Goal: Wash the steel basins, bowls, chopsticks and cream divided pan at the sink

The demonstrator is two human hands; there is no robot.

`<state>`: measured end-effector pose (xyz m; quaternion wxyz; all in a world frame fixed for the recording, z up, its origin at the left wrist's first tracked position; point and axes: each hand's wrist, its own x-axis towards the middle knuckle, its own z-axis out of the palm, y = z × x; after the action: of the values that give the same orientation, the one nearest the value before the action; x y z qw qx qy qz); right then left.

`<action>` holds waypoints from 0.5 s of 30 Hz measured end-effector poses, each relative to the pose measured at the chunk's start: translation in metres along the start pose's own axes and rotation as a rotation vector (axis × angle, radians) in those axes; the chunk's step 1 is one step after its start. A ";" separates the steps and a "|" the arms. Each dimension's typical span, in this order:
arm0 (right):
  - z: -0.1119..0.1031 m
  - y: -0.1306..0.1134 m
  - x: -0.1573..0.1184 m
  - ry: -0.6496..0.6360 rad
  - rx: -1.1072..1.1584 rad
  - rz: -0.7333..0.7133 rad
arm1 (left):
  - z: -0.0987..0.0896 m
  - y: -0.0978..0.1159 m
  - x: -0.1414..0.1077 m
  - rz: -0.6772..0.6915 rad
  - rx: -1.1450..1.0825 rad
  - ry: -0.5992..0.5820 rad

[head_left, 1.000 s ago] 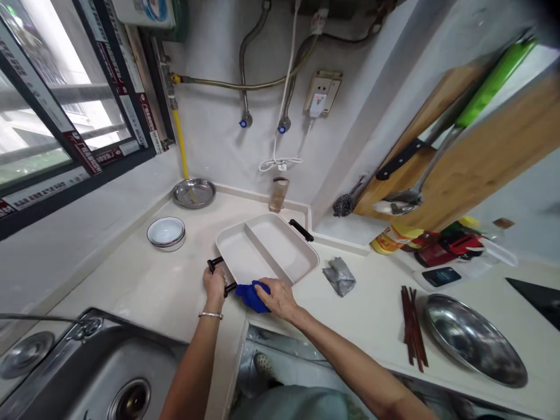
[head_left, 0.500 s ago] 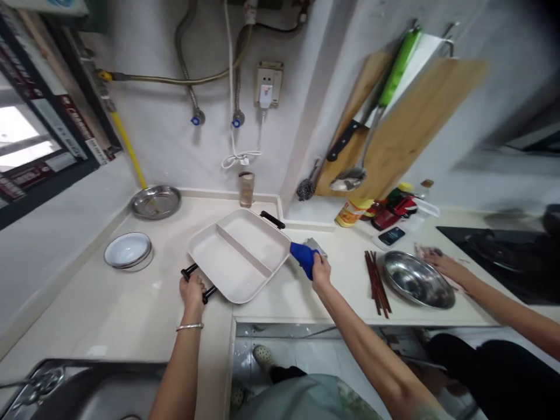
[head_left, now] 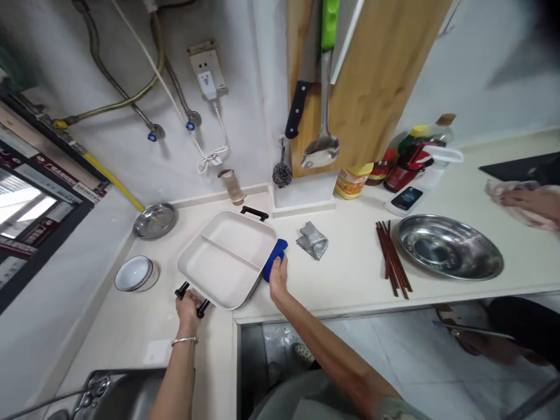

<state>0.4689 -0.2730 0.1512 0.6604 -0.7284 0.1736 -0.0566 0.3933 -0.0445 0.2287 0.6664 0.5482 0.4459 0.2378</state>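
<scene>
Left hand point(head_left: 188, 312) closed round the black handle point(head_left: 202, 308) of a rigid white two-compartment pan point(head_left: 223, 259), near the front edge of the table point(head_left: 345, 291). Right hand point(head_left: 278, 280) presses a soft blue cloth point(head_left: 275, 259) to the pan's side. Pan appears light, its smooth surface likely slippery; handles offer the surest hold.

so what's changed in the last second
The right hand moved the blue cloth along the long side of the white tray, away from the left hand. A co-worker's hand with a pale cloth came into view at the right. The left hand stayed on the black handle.
</scene>
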 end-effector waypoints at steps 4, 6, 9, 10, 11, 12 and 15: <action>0.006 -0.002 -0.024 -0.044 0.078 0.014 | 0.003 -0.010 -0.013 -0.010 0.016 0.083; 0.007 -0.004 -0.033 -0.064 0.120 0.001 | 0.005 -0.015 -0.021 0.000 0.026 0.109; 0.009 -0.006 -0.042 -0.075 0.185 -0.005 | 0.007 -0.021 -0.032 0.026 0.033 0.126; 0.009 -0.006 -0.044 -0.075 0.199 -0.006 | 0.008 -0.023 -0.035 0.034 0.033 0.126; 0.010 -0.006 -0.046 -0.075 0.207 -0.010 | 0.008 -0.025 -0.039 0.043 0.030 0.125; 0.011 -0.006 -0.047 -0.074 0.209 -0.016 | 0.009 -0.027 -0.042 0.051 0.028 0.124; 0.013 -0.004 -0.052 -0.066 0.202 -0.039 | 0.010 -0.034 -0.049 0.071 0.027 0.132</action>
<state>0.4254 -0.2433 0.1615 0.7346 -0.6627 0.1311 -0.0627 0.3719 -0.0989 0.2133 0.6194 0.5558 0.4721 0.2909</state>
